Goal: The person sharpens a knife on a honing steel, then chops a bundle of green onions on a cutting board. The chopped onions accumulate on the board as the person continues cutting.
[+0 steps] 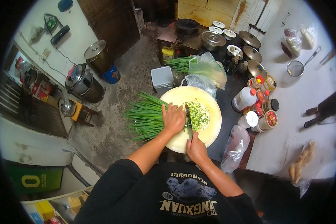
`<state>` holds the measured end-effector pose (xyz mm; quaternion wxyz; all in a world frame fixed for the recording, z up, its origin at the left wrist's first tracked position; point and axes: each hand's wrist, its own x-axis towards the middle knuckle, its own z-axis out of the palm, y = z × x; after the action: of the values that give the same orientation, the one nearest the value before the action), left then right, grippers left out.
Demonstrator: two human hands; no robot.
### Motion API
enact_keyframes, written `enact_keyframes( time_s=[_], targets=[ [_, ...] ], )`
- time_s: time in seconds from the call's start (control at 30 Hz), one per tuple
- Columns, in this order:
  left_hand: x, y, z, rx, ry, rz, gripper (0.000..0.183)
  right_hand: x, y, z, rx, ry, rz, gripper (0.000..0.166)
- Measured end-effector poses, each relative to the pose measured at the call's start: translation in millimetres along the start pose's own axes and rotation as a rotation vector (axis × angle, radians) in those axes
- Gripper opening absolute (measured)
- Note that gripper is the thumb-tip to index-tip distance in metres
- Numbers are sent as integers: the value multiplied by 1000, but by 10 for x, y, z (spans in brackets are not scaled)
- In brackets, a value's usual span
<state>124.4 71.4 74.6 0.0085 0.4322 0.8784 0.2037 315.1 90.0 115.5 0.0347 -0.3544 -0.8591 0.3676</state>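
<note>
A thick bunch of green onions lies across the left half of a round, pale chopping block, its leaves hanging past the rim. Over the bunch, my left hand presses and grips the stalks beside the blade. My right hand is closed around the handle of a kitchen knife, whose blade stands at the cut end of the bunch. Just right of the blade sits a pile of chopped green onion, white and green bits mixed. The knife's handle is mostly hidden by my fingers.
Behind the block are a lidded plastic tub and more green onions in a plastic bag. Seasoning jars and bottles crowd the right, near a filled plastic bag. Lidded pots stand farther back; a large cooker is left.
</note>
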Motion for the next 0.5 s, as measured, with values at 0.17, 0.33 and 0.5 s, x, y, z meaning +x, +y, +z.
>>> enact_keyframes(
  time_s=[0.17, 0.33, 0.5],
  targets=[
    [-82, 11, 85, 10, 189, 89, 30, 10, 63, -53, -18, 18, -10, 38],
    [-96, -17, 134, -29, 230, 87, 28, 31, -91, -407, 23, 115, -28, 37],
    [-93, -23, 90, -18, 197, 71, 27, 143, -339, -662, -95, 24, 6, 36]
  ],
)
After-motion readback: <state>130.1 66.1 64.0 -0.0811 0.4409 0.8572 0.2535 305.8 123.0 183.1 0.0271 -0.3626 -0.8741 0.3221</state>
